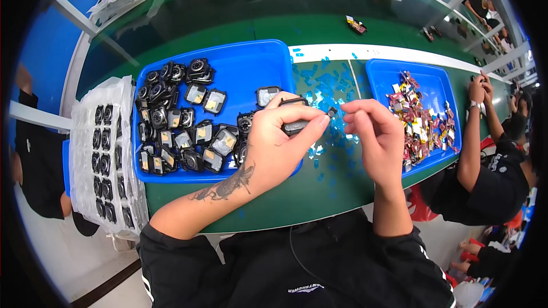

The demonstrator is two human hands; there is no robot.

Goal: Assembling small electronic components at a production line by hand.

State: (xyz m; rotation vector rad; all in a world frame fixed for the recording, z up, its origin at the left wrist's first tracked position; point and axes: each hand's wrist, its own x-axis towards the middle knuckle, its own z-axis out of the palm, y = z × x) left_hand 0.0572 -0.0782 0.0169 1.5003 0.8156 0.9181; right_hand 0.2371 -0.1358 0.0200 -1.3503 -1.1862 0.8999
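Observation:
My left hand (281, 145) is closed around a small black camera module (295, 126) and holds it above the right edge of a blue tray (251, 63). My right hand (374, 134) is right beside it, fingertips pinched near a tiny dark part (331, 112) at the module's end. Whether the right fingers grip anything is hard to tell. The blue tray holds several black camera modules (177, 117), some with a glass face up. Small blue film scraps (325, 88) litter the green table (297, 194) between the trays.
A second blue tray (427, 80) at the right holds several small colourful parts. Stacked clear blister trays of black parts (105, 154) stand at the left. A person in black (485, 159) works at the right, and other people sit along the far table.

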